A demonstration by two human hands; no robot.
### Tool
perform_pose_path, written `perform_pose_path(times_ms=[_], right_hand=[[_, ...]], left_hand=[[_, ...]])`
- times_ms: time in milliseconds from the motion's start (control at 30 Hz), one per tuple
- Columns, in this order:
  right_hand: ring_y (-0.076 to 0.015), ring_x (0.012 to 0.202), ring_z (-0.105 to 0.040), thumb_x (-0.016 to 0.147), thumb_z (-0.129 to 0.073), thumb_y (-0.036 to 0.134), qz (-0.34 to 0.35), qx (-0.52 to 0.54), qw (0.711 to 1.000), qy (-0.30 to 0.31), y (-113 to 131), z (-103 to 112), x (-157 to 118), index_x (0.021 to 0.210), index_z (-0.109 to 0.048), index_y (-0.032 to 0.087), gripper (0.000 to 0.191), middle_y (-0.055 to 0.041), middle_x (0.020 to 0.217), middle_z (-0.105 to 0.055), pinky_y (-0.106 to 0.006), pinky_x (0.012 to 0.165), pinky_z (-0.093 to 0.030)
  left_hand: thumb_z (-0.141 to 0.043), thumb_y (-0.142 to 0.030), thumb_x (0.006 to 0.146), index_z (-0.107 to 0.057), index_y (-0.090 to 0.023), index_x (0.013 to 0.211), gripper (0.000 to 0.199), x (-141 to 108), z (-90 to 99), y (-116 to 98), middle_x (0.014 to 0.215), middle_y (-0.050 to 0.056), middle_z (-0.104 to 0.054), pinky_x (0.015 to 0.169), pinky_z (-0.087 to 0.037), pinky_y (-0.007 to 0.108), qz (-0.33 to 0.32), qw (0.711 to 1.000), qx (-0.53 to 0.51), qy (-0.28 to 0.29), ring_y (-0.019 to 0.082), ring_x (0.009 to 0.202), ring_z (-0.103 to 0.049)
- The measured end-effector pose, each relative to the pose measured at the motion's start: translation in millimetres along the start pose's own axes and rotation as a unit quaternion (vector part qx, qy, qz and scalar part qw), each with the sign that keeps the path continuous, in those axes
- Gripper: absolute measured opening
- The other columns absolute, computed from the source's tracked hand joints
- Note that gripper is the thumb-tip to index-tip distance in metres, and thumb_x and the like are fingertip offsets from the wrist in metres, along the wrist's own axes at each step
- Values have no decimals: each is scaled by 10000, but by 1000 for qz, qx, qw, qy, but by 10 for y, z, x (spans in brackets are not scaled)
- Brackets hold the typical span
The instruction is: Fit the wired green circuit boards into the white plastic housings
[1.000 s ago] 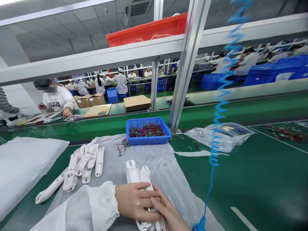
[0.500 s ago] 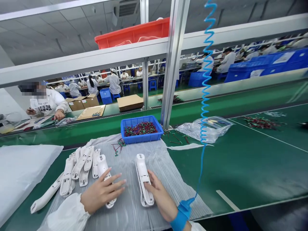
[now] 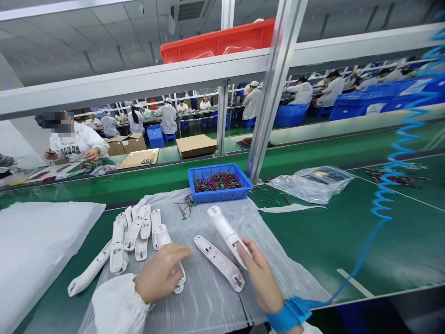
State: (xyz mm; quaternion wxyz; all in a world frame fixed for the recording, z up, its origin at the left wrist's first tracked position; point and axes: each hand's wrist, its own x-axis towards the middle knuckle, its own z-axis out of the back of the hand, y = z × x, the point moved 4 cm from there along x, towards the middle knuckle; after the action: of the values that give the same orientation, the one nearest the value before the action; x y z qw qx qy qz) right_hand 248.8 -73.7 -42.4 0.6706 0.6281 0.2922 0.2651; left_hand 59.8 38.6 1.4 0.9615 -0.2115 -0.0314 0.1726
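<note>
My right hand (image 3: 260,273), with a blue strap (image 3: 288,313) round its wrist, grips a white plastic shell (image 3: 225,232) raised at a tilt above the work surface. Close to its left lies a long white shell half (image 3: 219,262), inner side up, on the translucent sheet (image 3: 205,308). My left hand (image 3: 162,271) is open, its fingers slightly bent and the thumb apart. Partly hidden beneath it is another white housing (image 3: 179,278). Several more white shells (image 3: 118,246) are heaped to the left of that hand.
Behind the sheet stands a blue tray (image 3: 222,197) of small red-and-green wired parts, with loose ones (image 3: 186,206) beside it. A clear plastic bag (image 3: 313,185) lies right of the metal post (image 3: 274,88). A coiled blue cord (image 3: 392,171) hangs at right. Across the bench sits a co-worker (image 3: 78,144).
My right hand has lifted the upper shell off its other half, which now lies separately on the sheet. My left hand's fingers have bent. The coiled cord has swung right.
</note>
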Motion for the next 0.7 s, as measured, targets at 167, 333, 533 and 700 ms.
perform_pose_path(times_ms=[167,333,533,700], right_hand=[[-189,707,-605,599,-693,367,-125,188,974,23,-16,29,-68,853,-505,182,366,-36,777,-654,-328,745,-451],[-162,662,-601,519,-729,217,-165,256,952,25,119,-23,-153,808,-530,168,354,-31,757,-659,-262,621,-462],[-113,572,-532,623,-609,186,-86,256,958,93,369,-3,-190,873,-537,191,260,5,714,-604,-218,527,-440],[-76,442,-457,733,-575,300,-57,248,954,157,498,-34,-330,945,-478,252,238,13,748,-577,-194,406,-358]], left_hand=[[-344,24,732,-345,-195,1247,560,369,-216,-291,1308,62,-414,942,-365,429,-96,982,142,-78,222,1191,-363],[-384,-159,831,-511,-143,963,184,680,-479,-513,916,66,-589,701,-460,357,-160,963,218,-15,224,906,-526],[-440,-241,806,-486,-126,1039,264,533,-123,-382,931,95,-575,730,-422,379,-63,987,102,-110,237,872,-517],[-343,-337,853,-428,-149,1162,372,235,6,-391,857,85,-593,698,-412,318,124,903,-321,-257,191,749,-534]])
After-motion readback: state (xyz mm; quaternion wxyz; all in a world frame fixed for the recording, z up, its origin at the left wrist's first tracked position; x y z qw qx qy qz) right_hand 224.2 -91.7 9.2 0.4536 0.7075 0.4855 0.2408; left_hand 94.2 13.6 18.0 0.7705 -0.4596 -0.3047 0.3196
